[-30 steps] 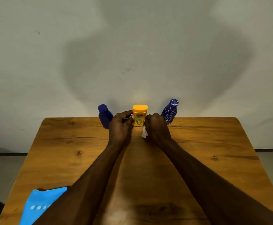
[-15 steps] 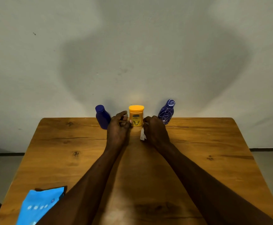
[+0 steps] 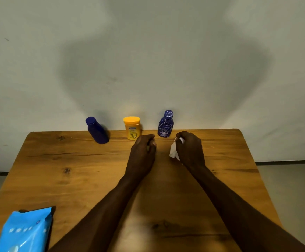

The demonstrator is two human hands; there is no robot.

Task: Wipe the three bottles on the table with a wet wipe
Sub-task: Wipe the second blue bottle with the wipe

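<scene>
A: Where did the three bottles stand?

B: We saw them in a row along the far edge of the bench (image 3: 61, 171), close to the wall (image 3: 148, 51). The plain blue bottle (image 3: 97, 130) was on the left and looked tilted, the yellow bottle (image 3: 132, 127) stood in the middle, and the patterned bottle (image 3: 165, 124) was on the right. None of them touched another.

A: And the wipe?

B: The wipe (image 3: 173, 151) was a crumpled white piece in our right hand (image 3: 190, 149). The fingers were curled round it, and its lower part hung out below the hand toward the bench. That hand sat just beside the patterned bottle, a little in front of it; we could not tell whether it touched the bottle.

A: What of the other hand?

B: Our left hand (image 3: 142, 153) was just in front of the yellow bottle, slightly to its right, fingers loosely curled with nothing in them. It hid a bit of the bottle's lower corner, so we could not tell if they met.

A: Anything else on the bench?

B: A light blue pack (image 3: 26, 231) lay at the near left corner, well apart from the bottles.
</scene>
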